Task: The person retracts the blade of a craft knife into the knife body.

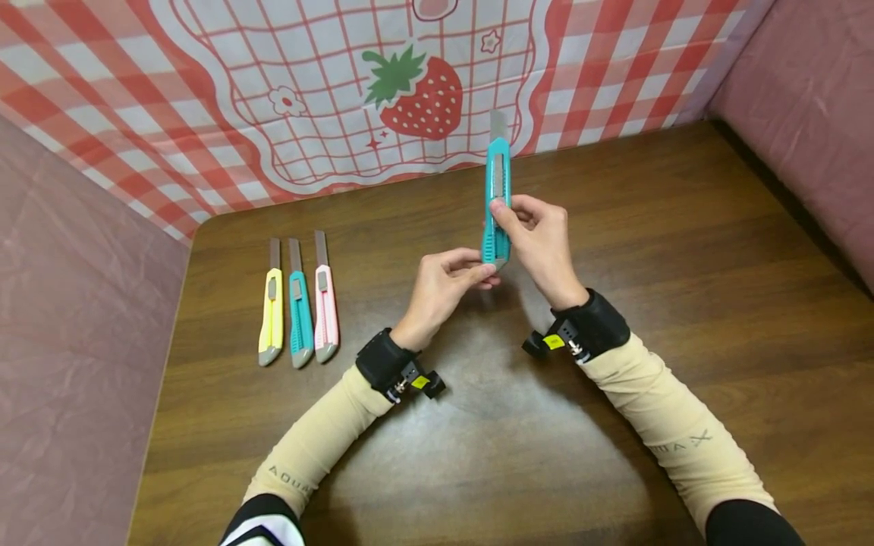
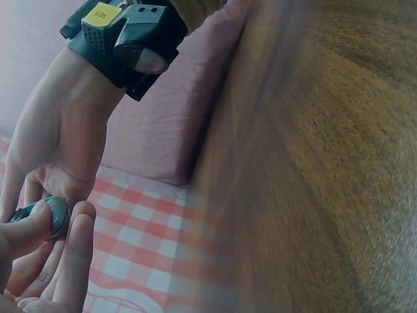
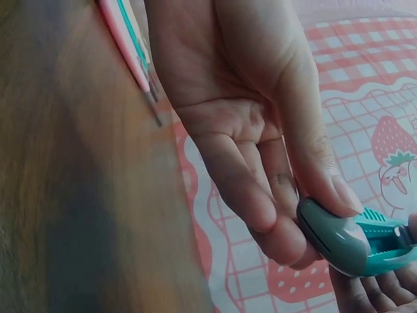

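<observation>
A teal utility knife (image 1: 498,155) stands upright above the table in the head view, its metal blade out at the top. My right hand (image 1: 546,241) grips the middle of its handle, thumb at the slider. Lower down, my left hand (image 1: 440,287) pinches the grey end of the knife between thumb and fingers. That grey end shows close up in the right wrist view, where the left thumb (image 3: 319,169) presses on the knife (image 3: 342,241). In the left wrist view the knife (image 2: 60,218) is mostly hidden by fingers.
On the table's left side lie a yellow utility knife (image 1: 271,311), a teal utility knife (image 1: 300,315) and a pink utility knife (image 1: 326,311), side by side, blades out and pointing away. A checked strawberry cloth (image 1: 328,83) hangs behind the wooden table (image 1: 478,455).
</observation>
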The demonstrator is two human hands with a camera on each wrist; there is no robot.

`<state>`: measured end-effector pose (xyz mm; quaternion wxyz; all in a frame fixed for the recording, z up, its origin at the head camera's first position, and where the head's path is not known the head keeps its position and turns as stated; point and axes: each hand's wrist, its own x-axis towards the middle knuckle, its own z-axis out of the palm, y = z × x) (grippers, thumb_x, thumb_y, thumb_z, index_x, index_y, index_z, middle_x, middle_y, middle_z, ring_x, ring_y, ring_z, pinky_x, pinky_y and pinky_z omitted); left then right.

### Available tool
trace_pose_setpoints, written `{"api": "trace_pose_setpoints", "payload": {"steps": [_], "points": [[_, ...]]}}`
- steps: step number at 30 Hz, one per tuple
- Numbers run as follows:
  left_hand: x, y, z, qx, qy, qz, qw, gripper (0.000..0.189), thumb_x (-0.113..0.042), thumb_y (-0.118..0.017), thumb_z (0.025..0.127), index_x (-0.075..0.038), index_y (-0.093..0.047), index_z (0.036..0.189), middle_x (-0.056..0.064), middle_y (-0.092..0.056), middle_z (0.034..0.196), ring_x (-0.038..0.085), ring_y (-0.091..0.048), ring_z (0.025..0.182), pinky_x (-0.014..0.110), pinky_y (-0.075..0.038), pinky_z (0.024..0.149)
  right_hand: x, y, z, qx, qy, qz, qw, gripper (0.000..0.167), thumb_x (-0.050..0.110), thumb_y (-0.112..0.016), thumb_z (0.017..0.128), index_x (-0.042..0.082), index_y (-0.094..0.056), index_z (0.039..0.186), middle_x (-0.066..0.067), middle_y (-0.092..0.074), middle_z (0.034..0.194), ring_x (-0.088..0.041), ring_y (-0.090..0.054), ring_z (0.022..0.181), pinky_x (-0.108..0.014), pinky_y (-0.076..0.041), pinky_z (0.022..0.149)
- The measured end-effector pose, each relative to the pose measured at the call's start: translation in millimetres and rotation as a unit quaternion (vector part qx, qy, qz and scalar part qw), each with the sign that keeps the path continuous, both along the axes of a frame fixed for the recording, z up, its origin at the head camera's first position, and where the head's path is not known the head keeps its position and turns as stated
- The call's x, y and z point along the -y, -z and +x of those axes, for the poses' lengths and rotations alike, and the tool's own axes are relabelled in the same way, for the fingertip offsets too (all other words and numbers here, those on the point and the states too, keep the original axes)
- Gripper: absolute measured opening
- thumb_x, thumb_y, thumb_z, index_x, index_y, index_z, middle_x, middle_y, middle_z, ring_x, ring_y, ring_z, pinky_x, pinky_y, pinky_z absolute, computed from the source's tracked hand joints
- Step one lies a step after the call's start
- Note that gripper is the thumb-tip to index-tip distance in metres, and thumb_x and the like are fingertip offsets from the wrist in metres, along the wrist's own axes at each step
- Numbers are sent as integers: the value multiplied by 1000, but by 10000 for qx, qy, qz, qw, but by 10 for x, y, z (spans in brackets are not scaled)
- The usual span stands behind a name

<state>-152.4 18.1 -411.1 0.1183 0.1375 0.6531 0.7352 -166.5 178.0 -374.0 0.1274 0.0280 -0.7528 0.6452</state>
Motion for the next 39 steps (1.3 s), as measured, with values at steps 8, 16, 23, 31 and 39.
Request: {"api": "trace_pose_setpoints", "payload": {"steps": [8, 16, 23, 31, 39], "points": [[-4, -1, 14, -70, 49, -116, 9999, 25, -11, -71, 90, 4, -71, 111, 26, -74, 93, 47, -70, 89, 48, -63, 82, 13, 29, -5, 12, 212, -232, 9995, 39, 35, -63, 96, -3, -71, 97, 15, -71, 70, -4, -69, 63, -15, -56, 57], [-17, -12, 30, -118, 7, -212, 9997, 25, -10, -71, 90, 4, -71, 111, 27, -74, 93, 32, -75, 81, 40, -65, 79, 14, 28, 15, -61, 286, -110, 9995, 37, 31, -64, 96, -5, -72, 99, 11, -71, 72, -1, -69, 64, -15, -58, 59], [-19, -8, 26, -27, -71, -247, 9997, 25, -8, -70, 91, 6, -70, 111, 29, -73, 95, 32, -75, 81, 43, -64, 81, 22, 19, 36, -63, 81, 228, 9997, 33, 27, -63, 97, -3, -70, 107, 4, -74, 81, -10, -75, 80, -15, -60, 70], [-8, -17, 11, 66, -118, -52, 9999, 23, -9, -71, 90, 6, -71, 108, 24, -75, 90, 50, -68, 90, 58, -59, 86, 49, -6, 47, -90, 69, 158, 9998, 31, 26, -61, 98, -3, -68, 110, -6, -74, 88, -5, -73, 81, -15, -61, 73], [10, -19, -1, 77, -51, -212, 9997, 23, -11, -71, 91, 3, -71, 109, 23, -75, 89, 40, -73, 83, 52, -62, 83, 34, -5, 32, -228, 153, 156, 9995, 31, 25, -61, 98, -3, -68, 108, -10, -74, 89, 0, -71, 79, -14, -60, 72]]}}
